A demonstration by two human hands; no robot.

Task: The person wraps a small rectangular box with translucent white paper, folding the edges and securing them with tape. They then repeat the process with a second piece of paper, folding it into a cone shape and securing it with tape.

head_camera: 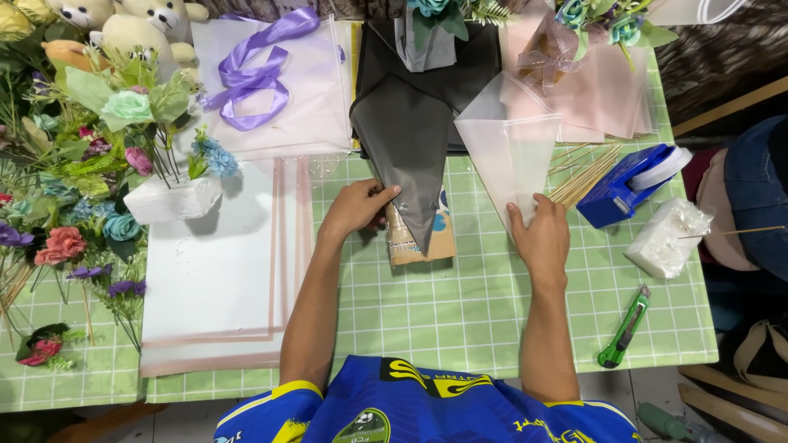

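Both hands are on folded wrapping sheets: my left hand (355, 209) pinches the edge of the dark grey cone (408, 139) at mid-desk, and my right hand (540, 234) lies flat, fingers together, on the tip of the translucent pink cone (509, 139) to its right. Two cones look shaped. The flowers (90, 156) far left, purple ribbon (254, 78) and tape dispenser (625, 184) seem untouched on the green-checked desk (460, 312).

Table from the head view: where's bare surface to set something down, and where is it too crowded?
Bare green checked table lies between the forearms, below the dark cone, and right of the right hand up to the green cutter. Crowded: flowers and wrapping sheets left of the left hand, tape dispenser and skewers right.
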